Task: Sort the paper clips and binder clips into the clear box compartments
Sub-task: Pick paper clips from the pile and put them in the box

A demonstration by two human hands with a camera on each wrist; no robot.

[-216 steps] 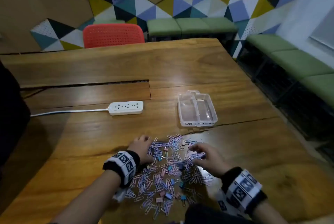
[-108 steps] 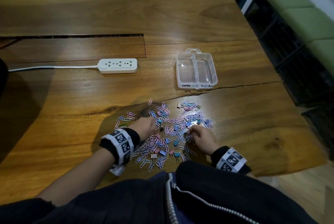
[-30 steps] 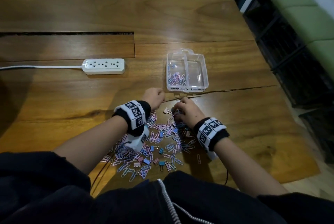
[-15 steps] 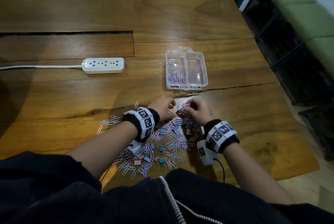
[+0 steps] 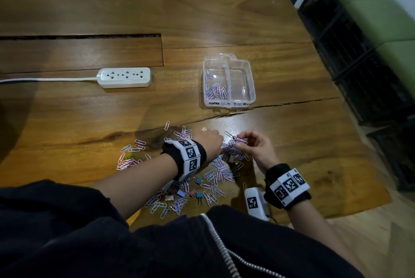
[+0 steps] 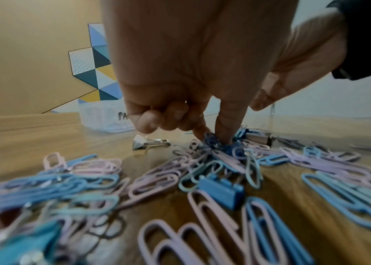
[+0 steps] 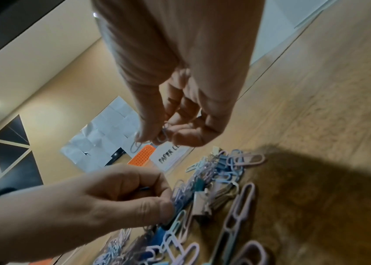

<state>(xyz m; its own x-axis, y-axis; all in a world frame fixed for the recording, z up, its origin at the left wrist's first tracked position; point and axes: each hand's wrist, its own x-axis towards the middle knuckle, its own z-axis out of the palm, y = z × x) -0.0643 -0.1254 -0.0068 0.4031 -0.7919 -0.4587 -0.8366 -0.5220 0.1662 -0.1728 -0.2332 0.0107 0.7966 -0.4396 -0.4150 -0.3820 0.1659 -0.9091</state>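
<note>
Head view, lower centre: the left hand [image 5: 207,143] curls its fingers and pinches paper clips [image 6: 214,143] at the top of the loose pile [image 5: 215,172], fingertips pointing down onto the table [image 5: 224,8]. Just right of it, the right hand [image 5: 258,147] pinches a raised bunch of clips [image 5: 235,140], long axes running roughly left to right. The clear box [image 5: 251,89] sits above, centre frame, with clips in its left compartment, mostly lengthwise toward the top of the frame.
</note>
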